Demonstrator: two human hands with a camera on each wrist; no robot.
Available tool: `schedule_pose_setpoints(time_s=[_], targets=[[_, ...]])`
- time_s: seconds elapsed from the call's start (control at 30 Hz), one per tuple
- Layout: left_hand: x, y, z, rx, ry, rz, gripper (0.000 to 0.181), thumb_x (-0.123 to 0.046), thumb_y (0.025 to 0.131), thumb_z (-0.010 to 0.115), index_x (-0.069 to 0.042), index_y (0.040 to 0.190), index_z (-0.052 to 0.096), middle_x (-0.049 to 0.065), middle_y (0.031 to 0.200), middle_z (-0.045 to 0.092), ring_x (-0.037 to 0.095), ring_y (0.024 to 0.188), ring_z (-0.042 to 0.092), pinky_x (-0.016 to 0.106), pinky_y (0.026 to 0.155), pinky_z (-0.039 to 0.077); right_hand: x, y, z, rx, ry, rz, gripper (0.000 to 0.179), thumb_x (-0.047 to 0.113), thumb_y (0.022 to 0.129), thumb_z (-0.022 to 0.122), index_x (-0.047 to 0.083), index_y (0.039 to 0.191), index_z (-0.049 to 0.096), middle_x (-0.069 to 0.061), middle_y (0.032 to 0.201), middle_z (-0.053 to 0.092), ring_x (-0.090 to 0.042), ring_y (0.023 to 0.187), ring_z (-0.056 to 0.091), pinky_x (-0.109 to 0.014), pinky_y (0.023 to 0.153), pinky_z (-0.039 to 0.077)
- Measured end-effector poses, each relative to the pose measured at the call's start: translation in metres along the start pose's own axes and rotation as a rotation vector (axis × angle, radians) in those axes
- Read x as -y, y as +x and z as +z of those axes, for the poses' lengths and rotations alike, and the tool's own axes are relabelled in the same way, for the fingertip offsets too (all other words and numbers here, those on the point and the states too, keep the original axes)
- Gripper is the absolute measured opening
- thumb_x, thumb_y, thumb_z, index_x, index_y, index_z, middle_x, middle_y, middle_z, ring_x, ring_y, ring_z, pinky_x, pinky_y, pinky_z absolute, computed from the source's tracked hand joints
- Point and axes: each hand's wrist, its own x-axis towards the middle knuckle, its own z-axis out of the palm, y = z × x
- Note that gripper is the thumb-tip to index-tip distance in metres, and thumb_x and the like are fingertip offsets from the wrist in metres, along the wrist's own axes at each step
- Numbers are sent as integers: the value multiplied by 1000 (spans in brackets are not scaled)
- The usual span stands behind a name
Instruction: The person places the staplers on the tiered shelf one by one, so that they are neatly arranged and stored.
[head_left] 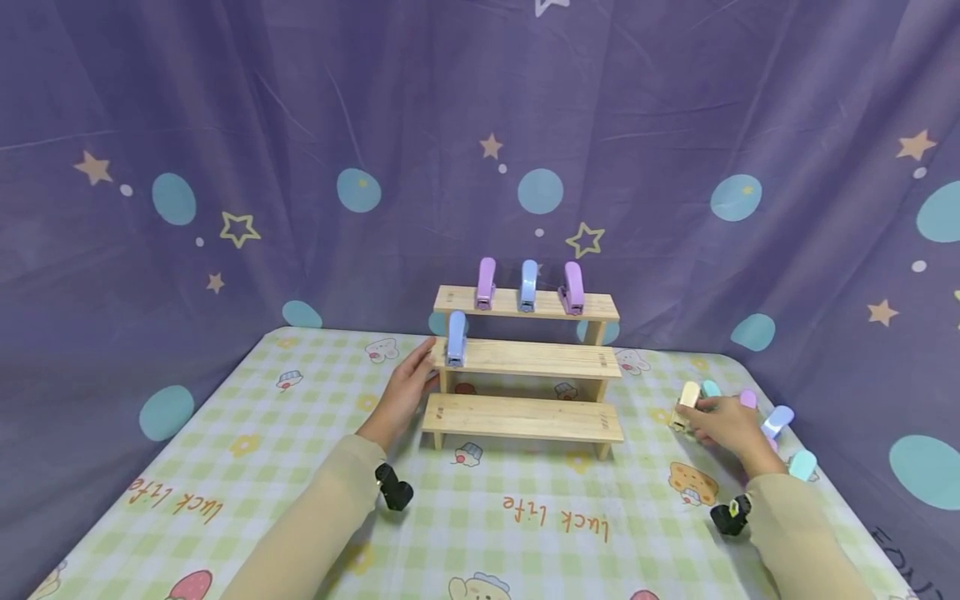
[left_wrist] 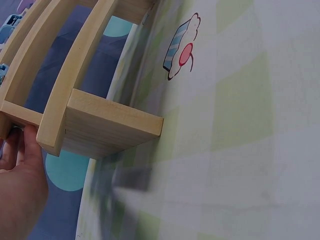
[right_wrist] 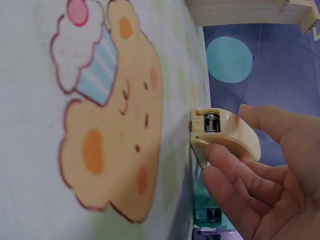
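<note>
My left hand (head_left: 399, 396) is gripping the wooden shelf's (head_left: 525, 416) left end, presumably to steady it, while off to its right my right hand (head_left: 729, 429) pinches the cream stapler (head_left: 688, 395) between thumb and fingers, probably for control.

The stapler (right_wrist: 243, 137) is glossy plastic, the shelf (head_left: 525, 358) smooth wood, the backdrop (head_left: 450, 92) apparently cloth.

High head, close wrist views; shared rack (head_left: 536, 358)
</note>
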Motion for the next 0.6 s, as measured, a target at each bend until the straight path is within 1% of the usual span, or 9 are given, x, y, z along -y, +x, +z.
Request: schedule_pose_setpoints(time_s=[0.1, 0.27, 0.43, 0.6], targets=[[0, 0, 0, 5, 4, 0, 50, -23, 111, 41, -12, 159, 30, 11, 160, 31, 27, 143, 37, 37, 116, 37, -3, 2, 4, 7, 19, 17, 58, 36, 97, 67, -18, 117, 60, -7, 73, 72, -15, 63, 68, -27, 56, 60], [-1, -1, -1, 13, 11, 1, 51, -25, 111, 41, -13, 159, 29, 11, 160, 30, 27, 143, 36, 38, 117, 37, -3, 4, 7, -5, 7, 55, 54, 41, 96, 67, -11, 109, 64, -5, 73, 71, -15, 62, 67, -27, 55, 59], [-2, -2, -1, 22, 3, 10, 52, -25, 111, 41, -13, 159, 27, 12, 161, 29, 29, 144, 35, 39, 118, 34, -1, 3, 9, -16, 6, 68, 47, 43, 95, 68, -4, 96, 65, -4, 71, 70, -14, 62, 66, -26, 56, 59], [0, 0, -1, 29, -1, -8, 53, -26, 111, 40, -13, 160, 26, 9, 161, 29, 26, 143, 35, 37, 117, 36, -1, 2, 8, -27, 3, 69, 42, 41, 95, 69, -1, 89, 65, -3, 69, 69, -14, 61, 66, -26, 55, 59]])
